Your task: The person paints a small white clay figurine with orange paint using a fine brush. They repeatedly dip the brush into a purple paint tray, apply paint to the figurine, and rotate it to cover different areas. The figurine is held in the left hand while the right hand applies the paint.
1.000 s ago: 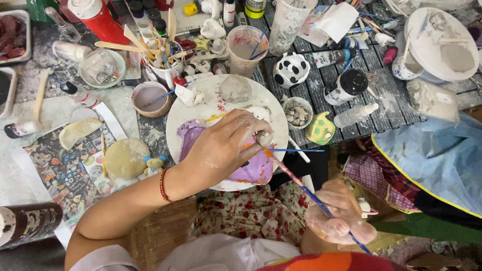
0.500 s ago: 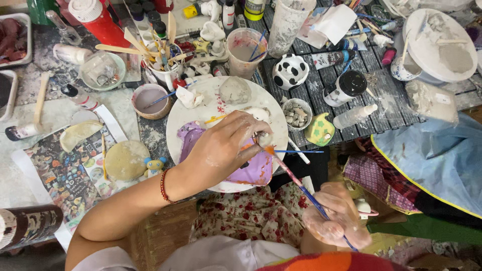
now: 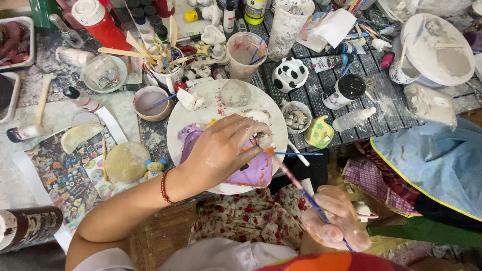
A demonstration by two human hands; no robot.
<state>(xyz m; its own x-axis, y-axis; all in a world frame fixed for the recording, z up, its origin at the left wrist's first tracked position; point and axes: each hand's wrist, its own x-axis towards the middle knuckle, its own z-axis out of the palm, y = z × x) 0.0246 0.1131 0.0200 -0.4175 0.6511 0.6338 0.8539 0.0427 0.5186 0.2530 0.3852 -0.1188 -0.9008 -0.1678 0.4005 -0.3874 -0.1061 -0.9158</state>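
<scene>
Over the white palette plate, the left hand pinches a small pale figurine in curled fingers, just above a purple smear of paint. The right hand, low near the lap, is closed around a thin blue-handled brush whose orange-loaded tip meets the figurine. Painting it cleanly seems to call for a steady pinch, light short strokes, and turning the piece rather than the brush. The figurine looks whitish and unglazed, though most of it is hidden by fingers. Beside the plate stand a black-and-white spotted pot, a cup of murky water and a bowl of pinkish liquid.
</scene>
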